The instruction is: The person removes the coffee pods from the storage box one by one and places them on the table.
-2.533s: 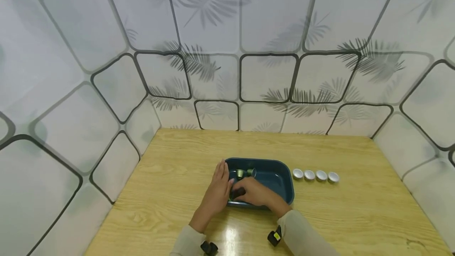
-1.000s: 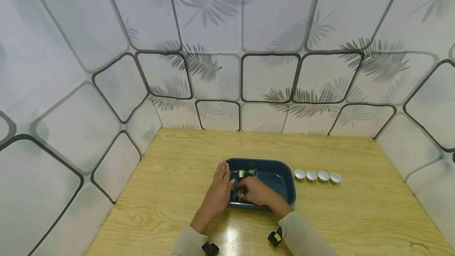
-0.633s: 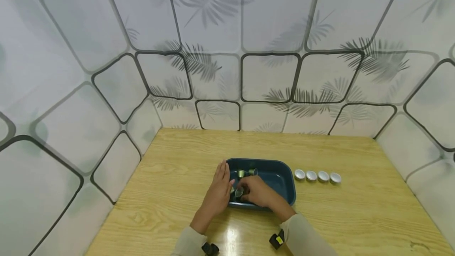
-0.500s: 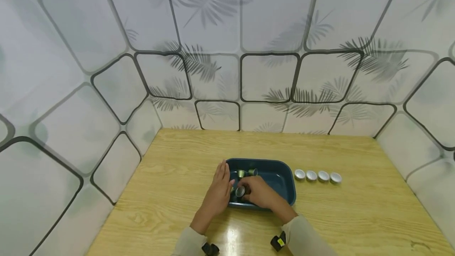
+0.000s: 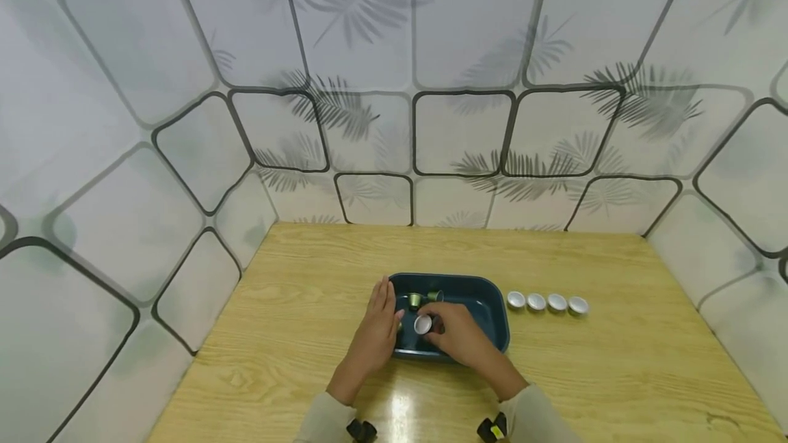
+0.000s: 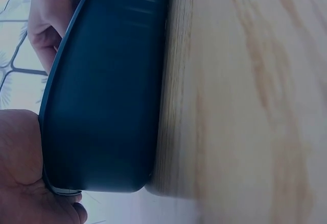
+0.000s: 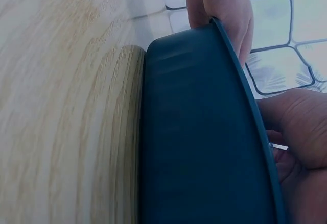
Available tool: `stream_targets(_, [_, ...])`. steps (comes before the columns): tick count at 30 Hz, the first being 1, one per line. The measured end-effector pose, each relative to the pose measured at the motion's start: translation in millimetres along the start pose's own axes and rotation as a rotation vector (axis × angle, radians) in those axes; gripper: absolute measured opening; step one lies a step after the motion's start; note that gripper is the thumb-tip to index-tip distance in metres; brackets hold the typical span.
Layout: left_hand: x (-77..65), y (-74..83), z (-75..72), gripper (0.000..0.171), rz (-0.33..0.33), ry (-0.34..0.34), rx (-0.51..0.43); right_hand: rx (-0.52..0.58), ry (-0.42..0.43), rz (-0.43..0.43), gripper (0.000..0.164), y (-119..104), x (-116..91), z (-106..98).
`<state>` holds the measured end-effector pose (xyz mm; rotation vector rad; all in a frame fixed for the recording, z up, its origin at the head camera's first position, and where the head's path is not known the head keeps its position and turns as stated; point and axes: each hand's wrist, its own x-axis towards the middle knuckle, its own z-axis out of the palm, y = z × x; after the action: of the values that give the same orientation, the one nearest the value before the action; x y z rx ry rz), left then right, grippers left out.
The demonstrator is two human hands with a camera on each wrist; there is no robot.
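Note:
My right hand [image 5: 458, 335] pinches a coffee capsule [image 5: 423, 325] between thumb and fingers, its pale round lid tilted upward, over the dark blue tray [image 5: 491, 313]. My left hand [image 5: 373, 331] rests with straight fingers along the tray's left rim. Two green capsules lie near the back of the tray: one green capsule [image 5: 415, 301] and, beside it, another capsule [image 5: 436, 296]. A bit of green shows by the left thumb, mostly hidden. In the right wrist view, the tray wall [image 7: 199, 127] covers part of the right hand [image 7: 309, 132].
Right of the tray, several capsules [image 5: 536, 303] stand in a row on the wooden table [image 5: 295, 279], pale lids up. A patterned cloth wall [image 5: 464, 132] encloses the table at the back and sides. Each wrist carries a small black camera [image 5: 362, 431].
The right hand has taken a capsule from the tray's front left, raised it slightly and turned its lid upward, moving a little right. The left hand keeps its place on the rim.

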<state>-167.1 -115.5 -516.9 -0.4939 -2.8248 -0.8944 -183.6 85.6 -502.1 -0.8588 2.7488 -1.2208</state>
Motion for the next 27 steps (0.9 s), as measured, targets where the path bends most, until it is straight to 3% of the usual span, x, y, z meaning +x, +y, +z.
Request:
stream_targets(11, [1.8,-0.5,2.2,0.059,-0.004,0.010,0.009,0.026,0.111,0.014,0.038,-0.2,-15.9,-13.0])
stream_targets(27, [1.6,2.6,-0.5,0.059,-0.009,-0.009,0.017,0.033,0.170,0.087,0.044,-1.8,-30.1,-21.9])
